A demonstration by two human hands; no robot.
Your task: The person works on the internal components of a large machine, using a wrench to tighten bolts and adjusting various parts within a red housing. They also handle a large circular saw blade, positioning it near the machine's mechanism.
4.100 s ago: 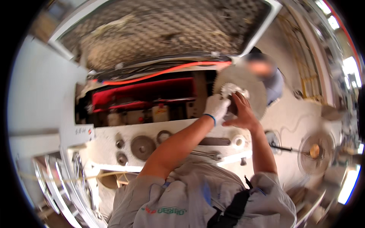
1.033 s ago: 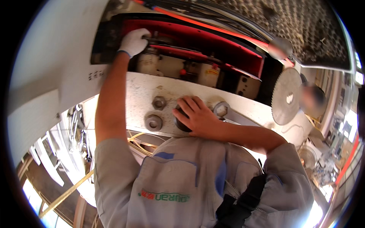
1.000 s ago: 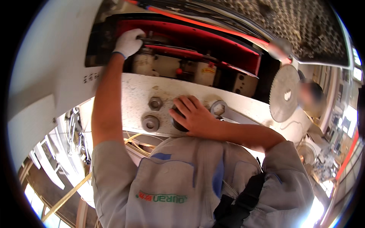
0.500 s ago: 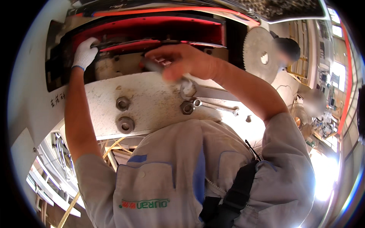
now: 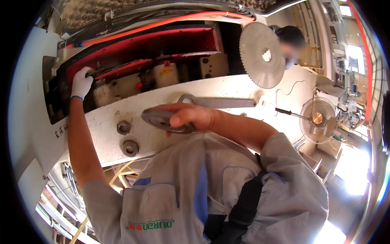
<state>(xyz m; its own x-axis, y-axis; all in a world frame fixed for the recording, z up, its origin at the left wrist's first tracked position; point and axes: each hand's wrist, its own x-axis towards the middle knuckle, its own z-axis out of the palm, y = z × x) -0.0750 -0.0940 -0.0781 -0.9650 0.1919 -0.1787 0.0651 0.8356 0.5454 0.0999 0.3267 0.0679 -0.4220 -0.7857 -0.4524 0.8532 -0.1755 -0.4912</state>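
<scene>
My left hand (image 5: 82, 85), in a white knit glove, reaches into the left end of the red-lined machine bay (image 5: 178, 42). Its fingers are curled at the end of a thin dark edge; what they grip is partly hidden. My bare right hand (image 5: 189, 118) pinches a dark round metal flange (image 5: 156, 117), held tilted above the pale machine ledge (image 5: 105, 122), thumb on its face. Behind that hand lies a large flat wrench (image 5: 227, 103). A hex nut (image 5: 123, 127) and a round collared nut (image 5: 130, 148) rest on the ledge to the left.
A big toothed saw blade (image 5: 252, 57) stands upright at the right end of the bay. Beyond it is another person (image 5: 290, 38). A caged fan (image 5: 319, 120) stands at the right. An orange hose (image 5: 162, 27) runs along the bay's top.
My right hand has drawn back from the bay toward my body, bringing the flange over the ledge. My left hand remains at the bay's left end. The whole view has shifted.
</scene>
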